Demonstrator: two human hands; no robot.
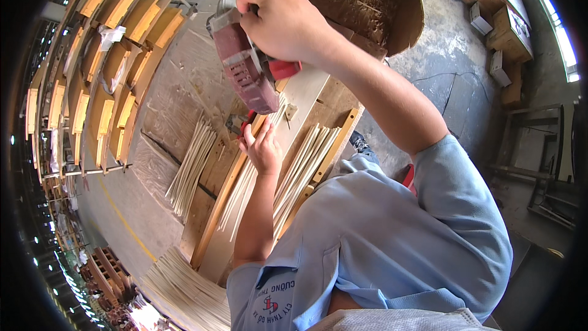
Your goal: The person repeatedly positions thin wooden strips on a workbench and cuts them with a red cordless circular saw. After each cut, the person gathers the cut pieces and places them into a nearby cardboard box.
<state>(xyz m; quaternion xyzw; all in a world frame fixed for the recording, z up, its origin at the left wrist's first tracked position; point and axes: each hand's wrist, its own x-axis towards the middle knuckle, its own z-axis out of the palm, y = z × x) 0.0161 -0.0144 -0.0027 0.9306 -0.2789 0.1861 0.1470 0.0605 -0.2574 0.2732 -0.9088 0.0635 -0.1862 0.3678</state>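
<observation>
My right hand point(282, 21) is closed around the handle of a dusty red belt sander point(244, 64), which is tilted over the workbench. Below the sander, my left hand point(263, 150) lies with fingers extended over a bundle of thin pale wooden strips point(240, 193). Its fingertips are close to the sander's lower end and beside a small red and grey fitting point(235, 124) at the bench edge. The fitting's kind is unclear. More thin strips point(304, 168) lie along the near side of the bench, against a wooden rail point(335, 144).
A large open cardboard box point(392, 3) stands beyond the bench point(214, 251). Bundles of strips point(191, 168) lie to the left, with another large pile point(184, 291) at the lower left. A rack point(116, 55) holds wooden parts. Wooden cabinets point(511, 30) stand at the far right.
</observation>
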